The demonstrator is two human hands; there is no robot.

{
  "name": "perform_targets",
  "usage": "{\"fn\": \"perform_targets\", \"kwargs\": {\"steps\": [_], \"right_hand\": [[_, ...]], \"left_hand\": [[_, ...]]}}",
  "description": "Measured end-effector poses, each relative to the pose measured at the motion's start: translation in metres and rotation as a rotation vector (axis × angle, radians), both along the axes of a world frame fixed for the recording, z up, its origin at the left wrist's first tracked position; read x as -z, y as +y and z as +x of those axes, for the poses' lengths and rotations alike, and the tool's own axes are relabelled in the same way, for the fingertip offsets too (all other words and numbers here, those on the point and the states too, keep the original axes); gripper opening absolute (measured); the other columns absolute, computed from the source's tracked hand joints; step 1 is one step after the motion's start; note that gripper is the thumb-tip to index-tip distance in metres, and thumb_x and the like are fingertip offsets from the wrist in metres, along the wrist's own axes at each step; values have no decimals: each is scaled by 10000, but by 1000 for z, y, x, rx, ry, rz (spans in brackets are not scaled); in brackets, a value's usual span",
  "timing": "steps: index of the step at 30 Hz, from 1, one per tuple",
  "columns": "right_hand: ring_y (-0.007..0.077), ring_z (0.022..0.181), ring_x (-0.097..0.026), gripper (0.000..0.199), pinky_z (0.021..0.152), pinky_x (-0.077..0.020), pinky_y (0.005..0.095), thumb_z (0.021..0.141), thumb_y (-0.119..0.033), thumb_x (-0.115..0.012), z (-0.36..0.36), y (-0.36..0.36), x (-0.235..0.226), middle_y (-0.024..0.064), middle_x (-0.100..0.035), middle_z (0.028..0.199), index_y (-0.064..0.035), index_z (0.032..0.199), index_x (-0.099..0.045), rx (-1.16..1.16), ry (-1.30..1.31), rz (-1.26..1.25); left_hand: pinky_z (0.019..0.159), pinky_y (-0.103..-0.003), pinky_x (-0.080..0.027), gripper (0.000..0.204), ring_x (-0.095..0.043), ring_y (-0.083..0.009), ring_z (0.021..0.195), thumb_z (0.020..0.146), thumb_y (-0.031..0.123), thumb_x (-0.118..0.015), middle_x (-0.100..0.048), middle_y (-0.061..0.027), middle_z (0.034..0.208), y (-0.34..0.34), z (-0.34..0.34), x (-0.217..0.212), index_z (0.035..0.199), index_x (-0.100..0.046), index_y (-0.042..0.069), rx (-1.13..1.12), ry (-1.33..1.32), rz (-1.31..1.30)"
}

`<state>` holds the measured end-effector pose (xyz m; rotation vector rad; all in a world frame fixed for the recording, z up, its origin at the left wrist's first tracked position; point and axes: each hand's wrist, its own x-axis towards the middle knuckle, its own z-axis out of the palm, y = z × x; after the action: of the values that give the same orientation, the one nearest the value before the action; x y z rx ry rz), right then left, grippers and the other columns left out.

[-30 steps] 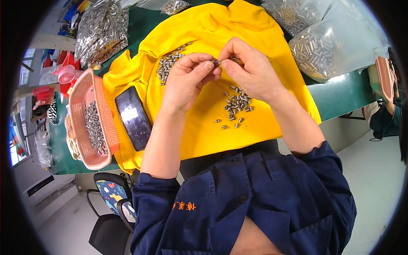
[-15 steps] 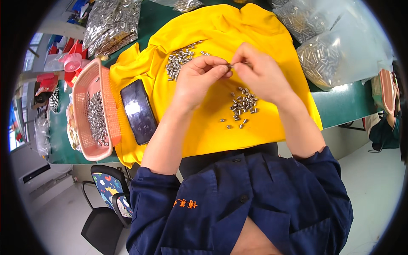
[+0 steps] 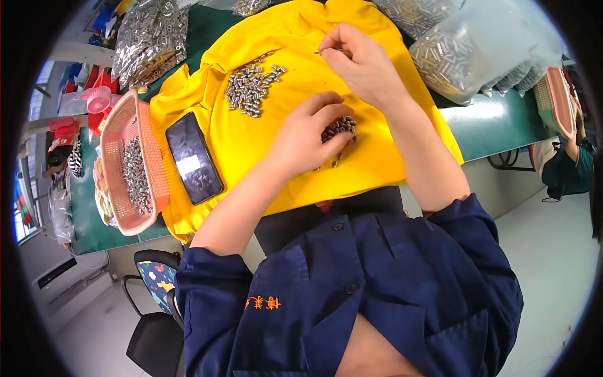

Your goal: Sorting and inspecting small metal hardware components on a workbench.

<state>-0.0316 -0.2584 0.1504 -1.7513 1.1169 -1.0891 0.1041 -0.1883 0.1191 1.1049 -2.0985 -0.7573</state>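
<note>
My left hand [image 3: 308, 133] is lowered over a small pile of short metal cylinders [image 3: 338, 128] on the yellow cloth [image 3: 389, 164]. Its fingers are curved and apart around the pile's left side, and its thumb reaches the near edge. Farther away and to the right, my right hand [image 3: 363, 68] is raised above the cloth. Thumb and forefinger are pinched on a thin, dark piece whose tip pokes out to the left; its kind is too small to make out. A larger heap of similar metal cylinders [image 3: 251, 89] lies at the cloth's far left.
A black phone [image 3: 193, 157] lies left of the heap, beside a pink basket [image 3: 158, 179] of small metal parts. Clear bags of metal parts stand at the far left [image 3: 151, 41] and far right [image 3: 443, 63]. Another pink basket [image 3: 559, 103] and a person [image 3: 568, 166] are at the right.
My hands were together at a small piece and have parted. The left came down toward me onto the near pile; the right moved away and up, still pinching. The whole view shifted slightly.
</note>
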Motion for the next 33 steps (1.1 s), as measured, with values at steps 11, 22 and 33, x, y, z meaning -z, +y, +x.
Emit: {"fn": "perform_targets", "kwargs": {"steps": [11, 22, 33], "right_hand": [[145, 582, -486, 99, 550, -407, 262, 766, -101, -501, -43, 50, 18, 68, -539, 672, -12, 810, -497, 146, 24, 42], [155, 582, -525, 67, 553, -424, 264, 758, -46, -506, -38, 71, 48, 97, -538, 664, -2, 809, -500, 203, 114, -108], [305, 608, -550, 76, 542, -435, 340, 722, -59, -511, -35, 71, 50, 150, -554, 660, -13, 782, -500, 183, 137, -211]], "left_hand": [[902, -363, -372, 264, -491, -282, 998, 692, 146, -627, -519, -115, 1062, 24, -5, 6, 936, -584, 53, 176, -168, -254], [703, -356, -416, 150, -506, -258, 776, 634, 145, -619, -520, -83, 814, 22, -14, 17, 749, -550, 79, 144, -159, -380], [615, -362, -420, 153, -510, -256, 689, 656, 151, -616, -482, -81, 696, 28, -20, 15, 719, -498, 77, 212, -249, -374]]}}
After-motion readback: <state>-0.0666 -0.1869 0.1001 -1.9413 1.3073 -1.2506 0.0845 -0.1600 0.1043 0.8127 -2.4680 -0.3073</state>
